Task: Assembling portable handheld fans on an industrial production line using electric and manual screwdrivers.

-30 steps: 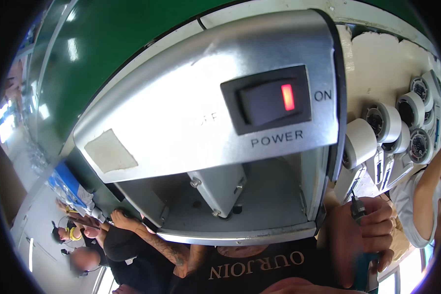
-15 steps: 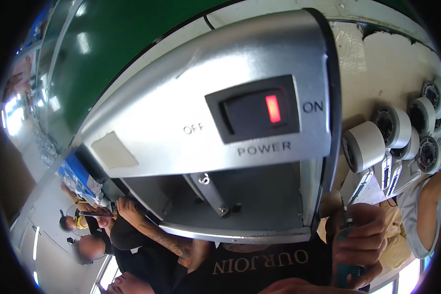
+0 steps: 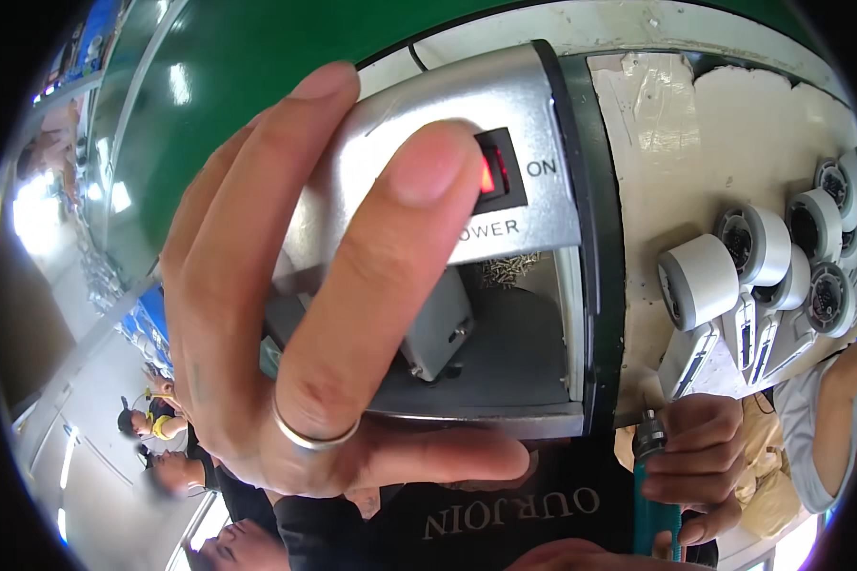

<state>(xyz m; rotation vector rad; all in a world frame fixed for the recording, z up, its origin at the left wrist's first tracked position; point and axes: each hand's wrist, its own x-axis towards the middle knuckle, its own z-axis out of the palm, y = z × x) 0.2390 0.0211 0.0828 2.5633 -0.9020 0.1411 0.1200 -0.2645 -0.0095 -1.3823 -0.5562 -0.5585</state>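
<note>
Two hands flank the brushed-metal box [image 3: 448,105]: the left hand [image 3: 248,400], fingers spread, is nearer its black rocker switch [image 3: 508,167], index fingertip covering the left end of that switch's long axis, while the right hand [image 3: 705,457], below and right of the box, wraps a teal, cylindrical screwdriver [image 3: 659,504] pointing roughly upward. Small shiny screws [image 3: 509,271] lie heaped inside the box; smooth, white, drum-headed units [image 3: 705,276] lie right of it, near a ragged-edged cream sheet [image 3: 647,162].

Pretty bright in here, and the frosty white window [image 3: 796,548] at lower right is totally blown out. Glare on the brushed silver metal box [image 3: 467,90] and glossy green counter [image 3: 257,52], fisheye bends the edges, far left's kinda mushy.
</note>
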